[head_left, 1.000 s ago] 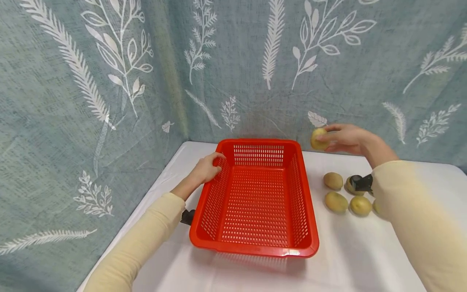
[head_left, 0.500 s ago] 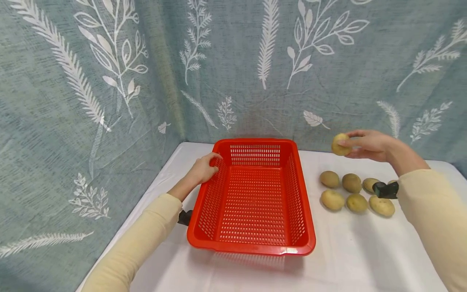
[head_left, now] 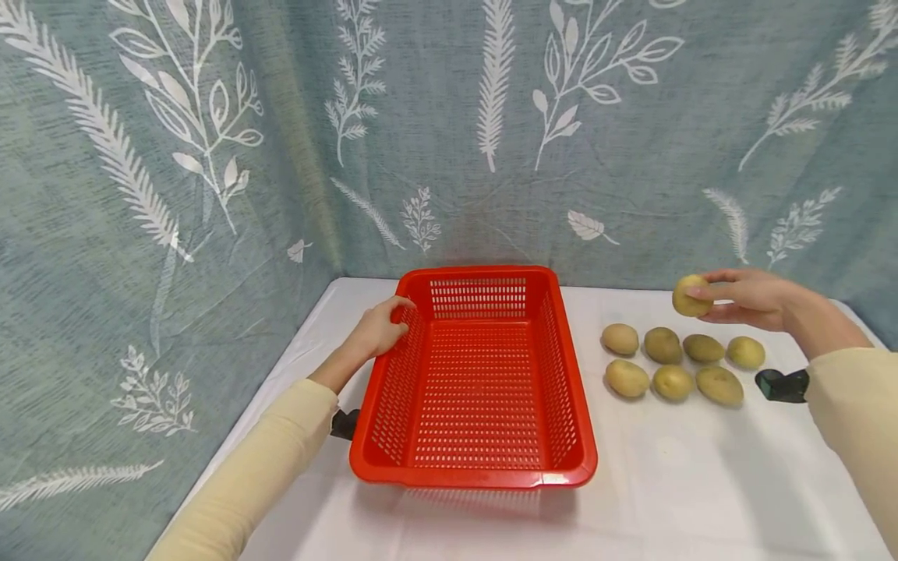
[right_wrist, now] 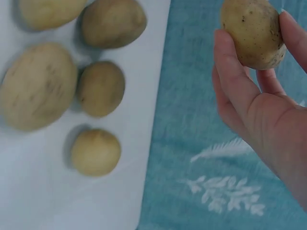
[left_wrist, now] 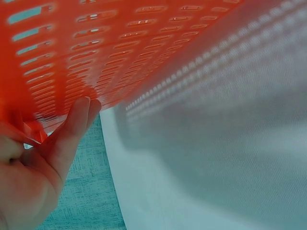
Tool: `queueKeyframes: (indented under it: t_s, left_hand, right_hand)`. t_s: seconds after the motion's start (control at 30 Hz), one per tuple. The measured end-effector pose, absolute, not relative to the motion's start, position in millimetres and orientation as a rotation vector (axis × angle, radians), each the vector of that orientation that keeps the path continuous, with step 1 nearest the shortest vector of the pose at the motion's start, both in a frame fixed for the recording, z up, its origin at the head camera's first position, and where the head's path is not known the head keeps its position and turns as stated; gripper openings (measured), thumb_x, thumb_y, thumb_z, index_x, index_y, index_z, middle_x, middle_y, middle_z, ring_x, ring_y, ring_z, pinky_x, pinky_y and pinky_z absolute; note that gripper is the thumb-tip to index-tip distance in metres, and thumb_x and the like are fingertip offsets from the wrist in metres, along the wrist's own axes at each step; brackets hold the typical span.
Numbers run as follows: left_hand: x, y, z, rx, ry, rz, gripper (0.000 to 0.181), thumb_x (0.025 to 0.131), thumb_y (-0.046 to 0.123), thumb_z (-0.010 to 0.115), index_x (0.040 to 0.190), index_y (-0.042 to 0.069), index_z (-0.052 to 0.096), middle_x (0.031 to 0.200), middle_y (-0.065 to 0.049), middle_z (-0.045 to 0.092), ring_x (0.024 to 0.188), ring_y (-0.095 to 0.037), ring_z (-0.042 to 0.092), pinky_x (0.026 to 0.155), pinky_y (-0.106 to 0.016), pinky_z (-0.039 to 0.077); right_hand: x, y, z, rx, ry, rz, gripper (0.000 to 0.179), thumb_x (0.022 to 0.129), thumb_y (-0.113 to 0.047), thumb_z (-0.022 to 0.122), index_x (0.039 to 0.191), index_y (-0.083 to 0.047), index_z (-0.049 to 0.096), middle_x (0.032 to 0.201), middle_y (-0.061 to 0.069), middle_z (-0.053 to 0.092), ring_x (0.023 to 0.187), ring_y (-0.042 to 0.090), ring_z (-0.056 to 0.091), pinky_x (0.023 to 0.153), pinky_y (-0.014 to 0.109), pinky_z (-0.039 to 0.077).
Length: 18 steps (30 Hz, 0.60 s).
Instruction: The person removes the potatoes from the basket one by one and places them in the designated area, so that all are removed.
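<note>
A red plastic basket (head_left: 484,389) with slotted walls stands on the white table, nothing lying inside it. My left hand (head_left: 380,327) grips its left rim; in the left wrist view the fingers (left_wrist: 76,124) lie along the outside of the slotted wall. To the right, above the table's back part, my right hand (head_left: 754,300) pinches a potato (head_left: 691,295) between thumb and fingertips. The right wrist view shows that potato (right_wrist: 253,32) speckled and yellow-brown. Below the hand, several potatoes lie in two rows on the table, including one at the right end (head_left: 746,353).
A white cloth covers the table (head_left: 659,499). Behind it and along the left side hangs a blue-green curtain (head_left: 449,156) with white leaf prints, close to the table's edges. The potato rows lie just right of the basket, the nearest being a pale potato (head_left: 627,379).
My right hand has moved right and down with the potato, away from the basket, uncovering the rows of potatoes. The left hand stays on the rim. The whole view has shifted slightly.
</note>
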State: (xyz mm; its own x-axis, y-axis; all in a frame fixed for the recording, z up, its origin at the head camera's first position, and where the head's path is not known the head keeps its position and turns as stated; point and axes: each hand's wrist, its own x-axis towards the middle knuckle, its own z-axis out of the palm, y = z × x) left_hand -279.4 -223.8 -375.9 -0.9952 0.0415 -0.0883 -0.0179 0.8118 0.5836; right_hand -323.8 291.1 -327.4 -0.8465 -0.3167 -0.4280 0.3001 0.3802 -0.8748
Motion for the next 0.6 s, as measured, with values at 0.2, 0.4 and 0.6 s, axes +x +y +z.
queueKeyframes:
  t_s: [0.2, 0.4, 0.6]
  left_hand:
    - [-280, -226, -377, 0.007, 2.874, 0.941, 0.042, 0.095, 0.006, 0.049, 0.137, 0.007, 0.046, 0.128, -0.025, 0.05, 0.067, -0.023, 0.049, 0.063, -0.032, 0.043]
    - [-277, -226, -375, 0.029, 2.871, 0.973, 0.04, 0.094, 0.005, 0.05, 0.134, 0.006, 0.048, 0.12, -0.025, 0.054, 0.065, -0.023, 0.051, 0.061, -0.032, 0.045]
    - [-278, -231, -379, 0.044, 2.865, 0.984, 0.042, 0.094, 0.005, 0.05, 0.135, 0.007, 0.047, 0.102, -0.021, 0.058, 0.059, -0.02, 0.049, 0.058, -0.031, 0.045]
  right_hand:
    - [-315, 311, -335, 0.018, 2.112, -1.467, 0.079, 0.098, -0.02, 0.053, 0.145, 0.013, -0.002, 0.107, 0.006, 0.049, 0.089, 0.008, 0.059, 0.088, 0.029, 0.048]
    - [-307, 332, -343, 0.052, 2.135, -1.379, 0.081, 0.098, -0.025, 0.053, 0.142, 0.015, -0.002, 0.109, 0.007, 0.048, 0.089, 0.007, 0.057, 0.09, 0.031, 0.047]
    - [-299, 350, -357, 0.107, 2.102, -1.417, 0.082, 0.097, -0.025, 0.055, 0.142, 0.016, 0.0, 0.105, 0.003, 0.049, 0.089, 0.008, 0.057, 0.089, 0.033, 0.048]
